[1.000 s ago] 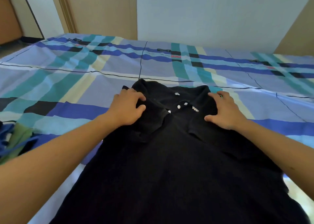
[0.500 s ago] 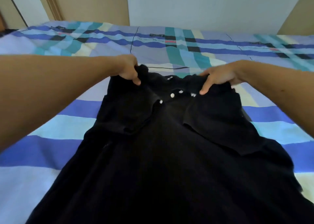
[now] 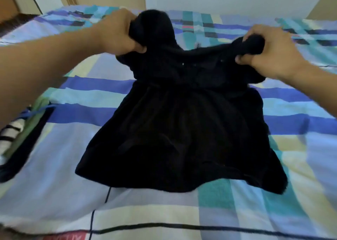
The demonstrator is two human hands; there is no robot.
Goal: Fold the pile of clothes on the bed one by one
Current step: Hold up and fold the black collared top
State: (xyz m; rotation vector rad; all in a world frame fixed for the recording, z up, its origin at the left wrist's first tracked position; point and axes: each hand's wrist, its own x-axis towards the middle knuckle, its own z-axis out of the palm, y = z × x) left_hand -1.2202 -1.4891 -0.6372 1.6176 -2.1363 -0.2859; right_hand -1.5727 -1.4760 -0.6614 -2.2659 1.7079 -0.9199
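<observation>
A bed (image 3: 54, 194) under a plaid sheet of blue, teal, cream and lilac bands fills most of the view, running away toward a pale wall. Across its middle lies a black shirt (image 3: 182, 130), its long axis pointing straight away from the person: the wide hem is spread on the sheet at the near end, and the shoulder end is farthest off and raised above the sheet, so the cloth slopes up from hem to shoulders. At the bed's left edge, well apart from the shirt, sits a heap of other clothes (image 3: 16, 135), with green, dark and striped white pieces showing, though blur hides the details. The left hand (image 3: 118, 33) clenches a bunched handful of the shirt's far left shoulder; the right hand (image 3: 273, 52) grips the far right shoulder likewise, fingers curled round the fabric. Between the hands a few tiny white buttons (image 3: 182, 63) dot the chest.
</observation>
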